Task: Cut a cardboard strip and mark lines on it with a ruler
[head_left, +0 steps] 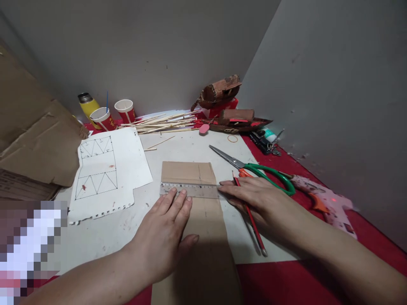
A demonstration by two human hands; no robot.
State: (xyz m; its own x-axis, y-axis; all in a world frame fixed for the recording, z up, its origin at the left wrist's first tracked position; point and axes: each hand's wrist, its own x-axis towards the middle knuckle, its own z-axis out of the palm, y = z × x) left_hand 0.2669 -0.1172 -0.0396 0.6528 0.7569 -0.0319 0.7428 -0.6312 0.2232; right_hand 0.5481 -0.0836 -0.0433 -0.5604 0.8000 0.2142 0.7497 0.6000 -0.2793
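A clear ruler (197, 191) lies across a strip of brown cardboard (187, 170) that bears faint pencil marks. My left hand (167, 228) presses flat on the ruler's left part and the cardboard, fingers stretched out and thumb apart. At the ruler's right end, the fingertips of my right hand (257, 199) touch it. A red and black pencil (254, 226) is tucked between the fingers of that hand, its point toward the wall. Just beyond my right hand lie scissors (237, 162) with green and orange handles, partly covered by it.
A pink glue gun (337, 207) lies at right. Left is a paper with drawn triangles (97, 169), beside cardboard (38, 140). Along the wall are paper cups (125, 111), a yellow bottle (89, 106), wooden sticks (165, 123), and brown model boats (237, 118).
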